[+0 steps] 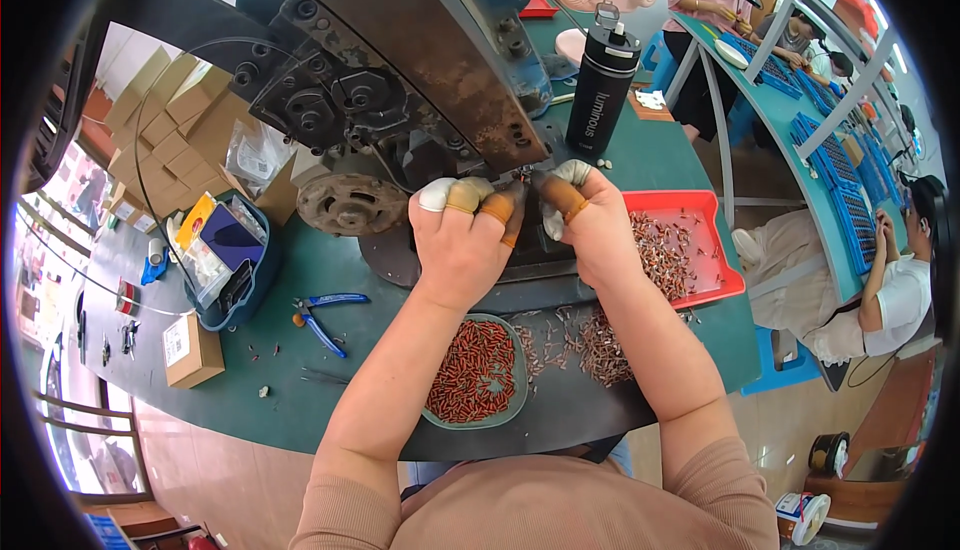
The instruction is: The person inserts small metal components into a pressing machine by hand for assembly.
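My left hand (pixel 462 235) and my right hand (pixel 592 218) meet at the tool head of a dark metal press (pixel 410 50). Orange and whitish finger covers wrap several fingertips. Both hands have their fingers closed in a pinch, close together; whatever lies between them is too small and hidden to name. Below my left forearm stands a green tray (pixel 521 390) of small copper-red cylindrical parts (pixel 465 365). By my right forearm, a red tray (pixel 722 260) holds many small metal-and-red parts (pixel 660 250). A loose heap of similar parts (pixel 603 345) lies on the table between the trays.
Blue-handled pliers (pixel 325 322) and a small cardboard box (pixel 193 350) lie left, near a blue basket (pixel 250 290) of packets. A black bottle (pixel 602 85) stands behind the red tray. Co-workers (pixel 715 0) sit or stand at another bench with blue trays, right.
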The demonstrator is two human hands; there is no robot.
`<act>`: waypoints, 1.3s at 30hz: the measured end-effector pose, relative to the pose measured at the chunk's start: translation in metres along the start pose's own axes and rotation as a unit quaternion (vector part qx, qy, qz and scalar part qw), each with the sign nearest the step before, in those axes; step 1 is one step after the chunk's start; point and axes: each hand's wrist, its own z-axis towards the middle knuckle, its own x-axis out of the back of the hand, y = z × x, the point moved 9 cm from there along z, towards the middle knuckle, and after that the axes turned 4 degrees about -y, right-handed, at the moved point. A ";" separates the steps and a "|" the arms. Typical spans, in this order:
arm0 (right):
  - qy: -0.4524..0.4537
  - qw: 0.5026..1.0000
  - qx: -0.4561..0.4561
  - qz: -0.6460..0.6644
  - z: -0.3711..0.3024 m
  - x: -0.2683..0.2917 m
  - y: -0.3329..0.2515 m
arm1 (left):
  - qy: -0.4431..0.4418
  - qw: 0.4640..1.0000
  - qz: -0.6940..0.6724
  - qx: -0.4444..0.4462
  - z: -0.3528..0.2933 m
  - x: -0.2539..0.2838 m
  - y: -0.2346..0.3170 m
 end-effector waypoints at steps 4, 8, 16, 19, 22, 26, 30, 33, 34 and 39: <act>-0.005 1.000 0.006 0.004 -0.001 -0.001 -0.002 | 0.000 1.000 0.007 -0.002 0.001 -0.002 0.002; 0.006 1.000 0.003 0.001 -0.002 -0.002 -0.002 | 0.012 1.000 0.011 0.009 0.000 -0.001 0.003; -0.007 1.000 0.006 0.008 -0.003 -0.003 -0.004 | 0.019 0.999 0.016 0.022 0.002 0.001 0.002; 0.008 1.000 0.000 -0.001 -0.002 -0.002 -0.003 | 0.022 0.999 0.013 0.020 0.002 0.000 0.003; 0.000 1.000 0.010 0.002 -0.001 -0.001 -0.002 | 0.022 1.000 0.012 0.019 0.002 0.000 0.004; -0.012 1.000 0.015 -0.022 -0.001 -0.001 -0.001 | 0.017 1.000 0.011 0.024 0.005 0.000 0.004; 0.000 1.000 0.012 -0.002 0.000 0.000 -0.002 | 0.023 0.999 0.018 0.024 0.006 0.001 0.005; -0.006 1.000 0.011 -0.008 0.000 -0.002 -0.003 | 0.020 0.999 0.016 0.022 0.005 0.001 0.005; -0.006 1.000 0.012 -0.008 0.000 -0.002 -0.003 | 0.021 0.999 0.016 0.022 0.004 0.001 0.004; -0.014 0.999 0.033 -0.018 -0.001 -0.004 -0.006 | 0.028 0.999 0.017 0.015 0.003 0.002 0.004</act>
